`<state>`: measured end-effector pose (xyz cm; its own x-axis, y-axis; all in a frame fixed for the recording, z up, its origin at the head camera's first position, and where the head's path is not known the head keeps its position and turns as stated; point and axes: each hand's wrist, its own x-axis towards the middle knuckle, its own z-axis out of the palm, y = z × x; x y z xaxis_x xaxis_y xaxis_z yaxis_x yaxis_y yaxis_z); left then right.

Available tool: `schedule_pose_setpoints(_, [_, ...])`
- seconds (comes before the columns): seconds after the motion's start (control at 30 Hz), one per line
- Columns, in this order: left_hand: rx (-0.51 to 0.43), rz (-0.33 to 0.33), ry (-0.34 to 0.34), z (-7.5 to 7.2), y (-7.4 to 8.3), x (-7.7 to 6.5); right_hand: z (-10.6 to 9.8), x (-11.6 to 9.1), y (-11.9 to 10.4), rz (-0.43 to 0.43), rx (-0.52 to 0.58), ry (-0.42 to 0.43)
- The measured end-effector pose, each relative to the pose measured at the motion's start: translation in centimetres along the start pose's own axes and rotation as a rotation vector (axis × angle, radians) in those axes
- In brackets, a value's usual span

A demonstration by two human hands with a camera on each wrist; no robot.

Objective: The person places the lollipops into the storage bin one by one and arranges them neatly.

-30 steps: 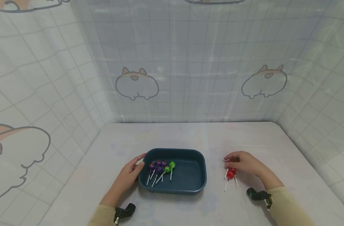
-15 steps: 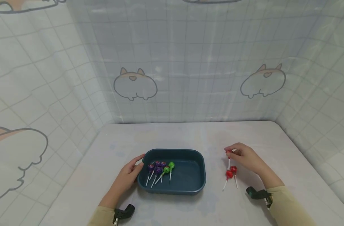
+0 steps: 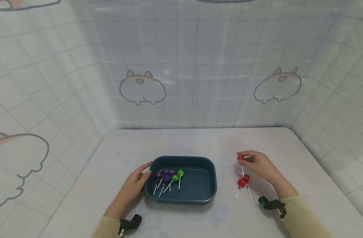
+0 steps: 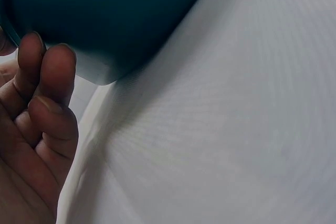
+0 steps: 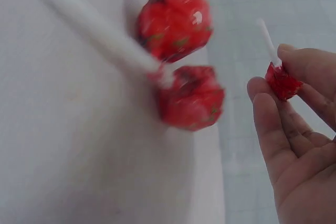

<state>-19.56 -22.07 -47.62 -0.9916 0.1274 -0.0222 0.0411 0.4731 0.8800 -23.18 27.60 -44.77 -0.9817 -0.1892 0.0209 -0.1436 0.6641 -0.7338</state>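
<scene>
My right hand (image 3: 256, 165) pinches a red-wrapped lollipop (image 3: 241, 158) by its head, its white stick pointing down. In the right wrist view, thumb and fingers close around the lollipop's red wrapper (image 5: 282, 82). Below it, two more red lollipops (image 3: 241, 183) lie on the table. Left of centre, my left hand (image 3: 133, 181) rests against the left side of a dark teal tray (image 3: 196, 199), thumb and forefinger at its rim. The left wrist view has loosely bent fingers (image 4: 56, 74) beside the tray's outer wall. Inside the tray's left half lie several purple lollipops (image 3: 167, 178) and two green lollipops (image 3: 180, 173).
A pale cloth covers the table (image 3: 181, 221). Behind it and on both sides hangs a gridded curtain (image 3: 193, 99) with cartoon dog prints. Each wrist wears a black camera mount, the left mount (image 3: 130, 224) close to the table.
My right hand has drawn one red lollipop up and away from the group, leaving two lying there. My left hand stays at the tray.
</scene>
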Motion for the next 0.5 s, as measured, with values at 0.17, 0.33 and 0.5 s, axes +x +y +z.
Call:
schedule_pose_setpoints(0.17, [0.01,0.01,0.0,-0.2,0.0,0.0,-0.1,-0.3,-1.2,-0.025,-0.013,0.023])
schedule_pose_setpoints(0.33, [0.006,0.01,0.002,-0.2,0.0,0.1,-0.2,-0.1,-3.3,-0.058,0.014,-0.006])
schedule_pose_setpoints(0.5, [0.003,0.015,-0.001,0.0,0.0,0.0,0.2,0.7,-5.2,-0.071,0.046,-0.068])
